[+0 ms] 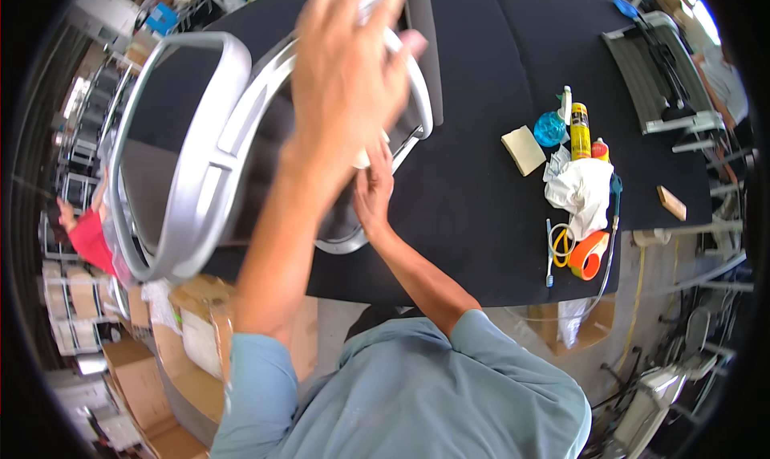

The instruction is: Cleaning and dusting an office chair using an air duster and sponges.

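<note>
A chair with a silver-grey frame [204,154] and dark panels lies on the black-covered table. My left hand [349,74], smeared by motion, is over its curved rail with fingers spread and nothing visible in them. Lower down, my right hand [374,188] is by the frame's inner edge with its fingers together. A small pale piece [363,160] shows at those fingers, partly covered by my left wrist; its kind is not clear. The silver armrest loop stands up on the left.
On the right of the table [473,234] are a beige sponge block [523,151], a blue spray bottle [550,128], a yellow can [580,130], a white cloth [581,192], orange tape [588,256] and a toothbrush [549,254]. Cardboard boxes [200,314] stand below left. Another person is at far right.
</note>
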Motion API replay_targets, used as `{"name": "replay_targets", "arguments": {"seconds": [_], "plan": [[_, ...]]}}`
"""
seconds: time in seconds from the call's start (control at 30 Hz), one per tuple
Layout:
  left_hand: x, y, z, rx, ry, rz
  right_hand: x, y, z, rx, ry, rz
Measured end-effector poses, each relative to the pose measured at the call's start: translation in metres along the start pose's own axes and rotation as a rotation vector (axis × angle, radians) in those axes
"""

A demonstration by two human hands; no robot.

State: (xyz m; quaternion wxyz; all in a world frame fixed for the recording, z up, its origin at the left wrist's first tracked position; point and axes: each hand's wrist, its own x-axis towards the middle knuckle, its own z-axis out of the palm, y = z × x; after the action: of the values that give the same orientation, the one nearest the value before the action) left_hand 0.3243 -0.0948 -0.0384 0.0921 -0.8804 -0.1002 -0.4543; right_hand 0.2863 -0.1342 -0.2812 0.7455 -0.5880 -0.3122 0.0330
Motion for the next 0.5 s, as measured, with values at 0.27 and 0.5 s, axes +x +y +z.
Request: {"name": "replay_targets", "arguments": {"seconds": [0.27, 0.5], "plan": [[-0.249, 0.011, -0.159, -0.073, 0.219, 0.324, 0.034, 0.003, 0.01, 0.038, 0.193, 0.076], [-0.271, -0.109, -0.218, -0.221, 0.429, -0.955, -0.035, 0.092, -0.007, -0.424, 0.073, 0.232]]}}
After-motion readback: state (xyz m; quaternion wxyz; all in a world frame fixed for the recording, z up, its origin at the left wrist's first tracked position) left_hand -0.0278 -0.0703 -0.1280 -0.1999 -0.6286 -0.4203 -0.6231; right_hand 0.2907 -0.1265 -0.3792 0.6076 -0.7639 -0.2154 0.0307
